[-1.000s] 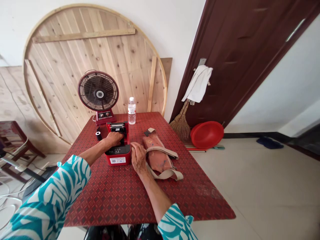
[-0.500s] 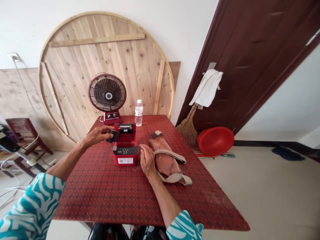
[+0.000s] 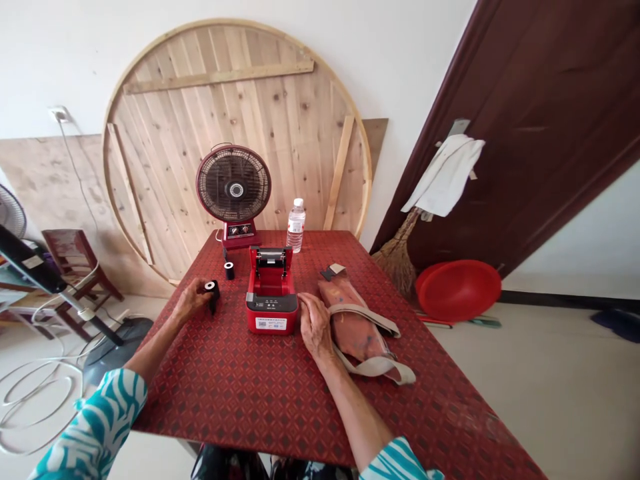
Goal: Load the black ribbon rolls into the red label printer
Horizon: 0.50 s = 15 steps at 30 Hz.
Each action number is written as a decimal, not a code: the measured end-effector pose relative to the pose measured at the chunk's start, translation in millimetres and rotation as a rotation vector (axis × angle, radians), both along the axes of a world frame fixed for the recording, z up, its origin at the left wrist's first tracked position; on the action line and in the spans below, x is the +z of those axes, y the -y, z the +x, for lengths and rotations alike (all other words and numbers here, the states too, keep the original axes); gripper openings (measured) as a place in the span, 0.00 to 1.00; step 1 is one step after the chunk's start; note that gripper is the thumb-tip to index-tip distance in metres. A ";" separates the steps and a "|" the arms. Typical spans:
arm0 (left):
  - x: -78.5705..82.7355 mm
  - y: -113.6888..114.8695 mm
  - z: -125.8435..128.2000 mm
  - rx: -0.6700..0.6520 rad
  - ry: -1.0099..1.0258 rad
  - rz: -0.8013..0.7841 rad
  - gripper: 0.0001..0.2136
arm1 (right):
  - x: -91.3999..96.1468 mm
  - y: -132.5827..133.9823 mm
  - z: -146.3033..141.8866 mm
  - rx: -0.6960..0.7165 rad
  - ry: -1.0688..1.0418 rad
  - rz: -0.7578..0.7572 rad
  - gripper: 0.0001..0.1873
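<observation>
A red and black printer (image 3: 271, 321) with a white label on its front stands on the table, its lid (image 3: 271, 258) raised. At the table's left side, my left hand (image 3: 191, 301) has its fingers closed on a small black roll (image 3: 212, 288) with a white core and a loose dark tail. A second black roll (image 3: 229, 271) of the same look stands farther back, apart from my hands. My right hand (image 3: 315, 325) rests with extended fingers against the printer's right side and holds nothing. Beside it lies a brown bag (image 3: 357, 327) with beige straps.
Behind the printer, a red fan (image 3: 234, 190) and a water bottle (image 3: 296, 227) stand on the patterned red table (image 3: 240, 393). A round wooden board (image 3: 280, 133) leans on the wall. Right of the table are a broom (image 3: 400, 253) and a red basin (image 3: 463, 290).
My left hand has moved left, away from the printer, with the black roll. The second roll now shows behind it. My right hand stays by the printer; the view has swung left.
</observation>
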State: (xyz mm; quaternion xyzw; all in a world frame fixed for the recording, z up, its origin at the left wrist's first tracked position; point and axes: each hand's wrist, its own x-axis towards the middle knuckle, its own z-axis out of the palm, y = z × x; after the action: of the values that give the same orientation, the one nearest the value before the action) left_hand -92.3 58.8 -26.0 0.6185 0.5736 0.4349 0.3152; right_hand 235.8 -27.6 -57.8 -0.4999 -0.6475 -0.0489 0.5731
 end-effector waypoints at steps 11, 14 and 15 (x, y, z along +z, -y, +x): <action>42.9 -3.3 4.4 -0.029 -0.019 0.074 0.20 | -2.2 -0.6 1.5 0.042 0.020 -0.046 0.16; 55.0 -20.1 24.7 0.031 -0.212 0.055 0.18 | -1.7 -0.9 2.3 0.038 0.024 -0.044 0.16; 57.8 -26.7 33.0 0.042 -0.292 0.020 0.18 | -1.5 -0.9 2.6 0.035 0.024 -0.042 0.16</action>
State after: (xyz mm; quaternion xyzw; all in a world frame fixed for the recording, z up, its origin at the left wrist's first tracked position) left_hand -59.3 85.5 31.8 0.6663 0.6216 0.3525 0.2130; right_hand 238.5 -26.8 -59.3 -0.4998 -0.6639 -0.0314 0.5554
